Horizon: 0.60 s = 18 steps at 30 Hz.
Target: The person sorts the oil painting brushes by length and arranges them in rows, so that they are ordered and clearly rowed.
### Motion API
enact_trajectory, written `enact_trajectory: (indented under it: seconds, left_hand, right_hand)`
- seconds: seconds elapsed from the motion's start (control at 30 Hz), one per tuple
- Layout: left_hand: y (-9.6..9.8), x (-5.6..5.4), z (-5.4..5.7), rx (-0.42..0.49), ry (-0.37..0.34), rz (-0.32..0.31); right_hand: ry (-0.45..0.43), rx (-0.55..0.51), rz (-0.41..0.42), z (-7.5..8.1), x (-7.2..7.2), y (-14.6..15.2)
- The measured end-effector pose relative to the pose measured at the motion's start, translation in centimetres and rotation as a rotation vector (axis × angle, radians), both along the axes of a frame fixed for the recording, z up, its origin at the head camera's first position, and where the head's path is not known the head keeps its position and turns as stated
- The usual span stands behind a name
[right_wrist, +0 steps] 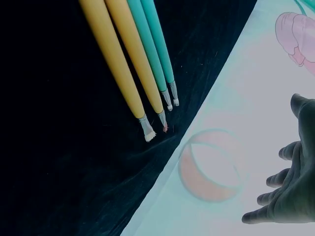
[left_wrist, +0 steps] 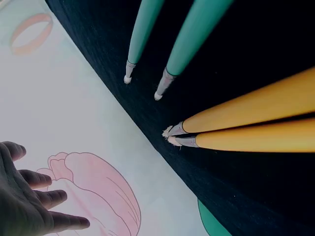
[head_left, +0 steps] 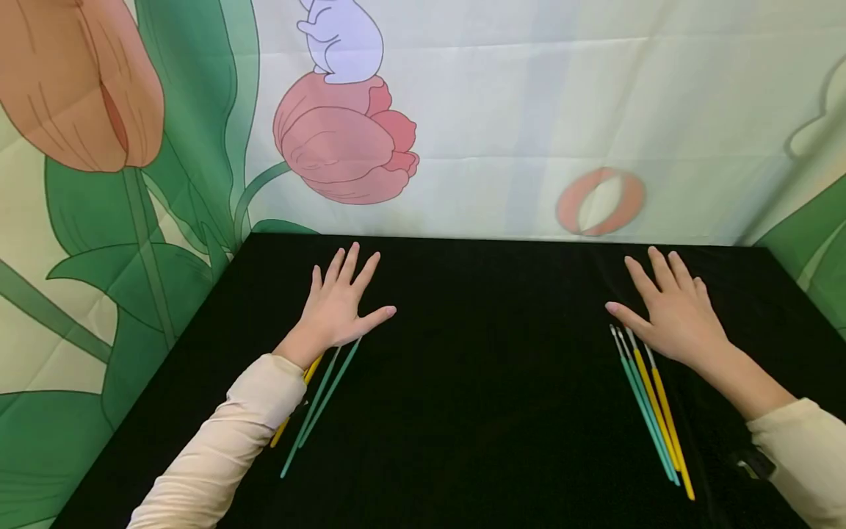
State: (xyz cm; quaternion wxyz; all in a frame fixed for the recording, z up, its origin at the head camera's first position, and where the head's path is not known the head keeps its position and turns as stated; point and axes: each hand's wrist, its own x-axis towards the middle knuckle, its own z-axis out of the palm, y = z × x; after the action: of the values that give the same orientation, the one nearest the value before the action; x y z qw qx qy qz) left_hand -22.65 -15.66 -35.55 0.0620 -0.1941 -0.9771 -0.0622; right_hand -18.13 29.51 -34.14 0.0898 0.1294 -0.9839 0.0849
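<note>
My left hand [head_left: 335,308] is spread with straight fingers over the left part of the black table, holding nothing. Beneath its palm and wrist lie two green paintbrushes [head_left: 330,391] and two yellow paintbrushes [left_wrist: 251,109], partly hidden by hand and sleeve in the head view. In the left wrist view, their bristle tips stand apart from the fingers. On the right side, my right hand [head_left: 681,319] also has its fingers spread and grips nothing. Just below its thumb, two green paintbrushes [head_left: 644,419] lie close beside two yellow paintbrushes [head_left: 673,433], bristles pointing away from me.
A black cloth [head_left: 489,382] covers the table, with its far edge against a hanging backdrop [head_left: 476,110] printed with tulips and a white animal. Printed fabric also rises along the left and right sides. A small dark device [head_left: 756,464] sits at the right sleeve.
</note>
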Motion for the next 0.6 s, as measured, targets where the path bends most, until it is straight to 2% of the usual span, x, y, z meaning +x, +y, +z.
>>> enact_trajectory:
  seconds: [0.6]
  left_hand:
    - [-2.0,2.0,-0.2,-0.012,0.027,-0.049]
  right_hand:
    - [0.066,0.017,0.036,-0.8,2.3,0.9]
